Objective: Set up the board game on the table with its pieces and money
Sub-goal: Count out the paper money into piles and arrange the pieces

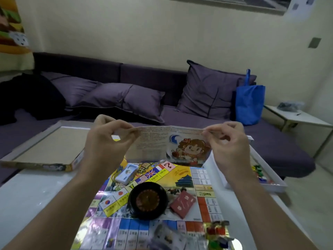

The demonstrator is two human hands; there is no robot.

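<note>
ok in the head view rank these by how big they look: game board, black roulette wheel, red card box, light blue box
1. game board, clearly largest
2. black roulette wheel
3. red card box and light blue box: they look about alike, and the blue one lies farther from the camera, so I won't rank them.

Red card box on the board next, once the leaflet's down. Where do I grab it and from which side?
Probably by its two long edges, from above. The red card box lies flat on the board, turned diagonally, so angle the hand to match. Come with the right hand from the right, where the board is bare; the black wheel crowds its left side.
</note>
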